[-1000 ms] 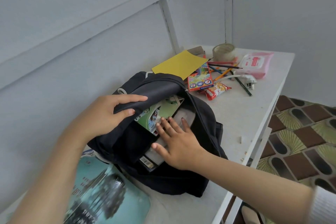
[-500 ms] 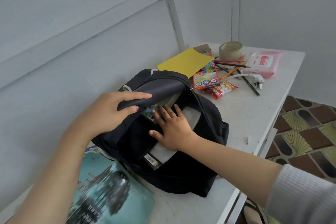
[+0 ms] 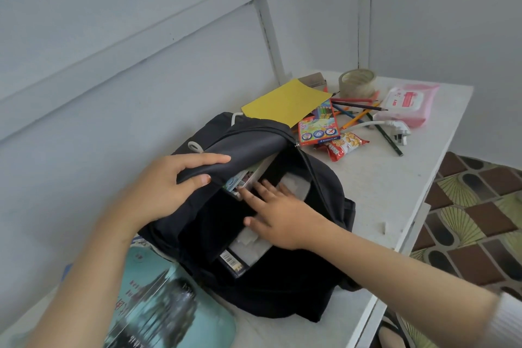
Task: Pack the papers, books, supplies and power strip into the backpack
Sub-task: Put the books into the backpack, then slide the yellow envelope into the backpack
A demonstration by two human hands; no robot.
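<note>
A black backpack [image 3: 282, 285] lies unzipped on the white table [image 3: 375, 186]. My left hand [image 3: 172, 183] grips its upper flap and holds it up. My right hand [image 3: 279, 212] reaches into the opening with straight fingers pressed on the books [image 3: 248, 248] inside. Beyond the backpack lie yellow paper [image 3: 285, 103], a coloured pencil box [image 3: 319, 124], loose pencils [image 3: 358, 107] and a white plug with its cable [image 3: 395, 128]. A teal book [image 3: 169, 308] lies at the near left.
A tape roll [image 3: 357, 83], a pink wipes pack [image 3: 406, 103], a red snack packet [image 3: 344, 145] and a small brown box [image 3: 312, 80] lie at the table's far end. A grey wall runs along the left. Patterned floor tiles [image 3: 474, 220] show past the table's right edge.
My right hand has pushed further into the backpack, and the green-covered book has slid deeper under the flap. My left hand keeps its hold on the flap.
</note>
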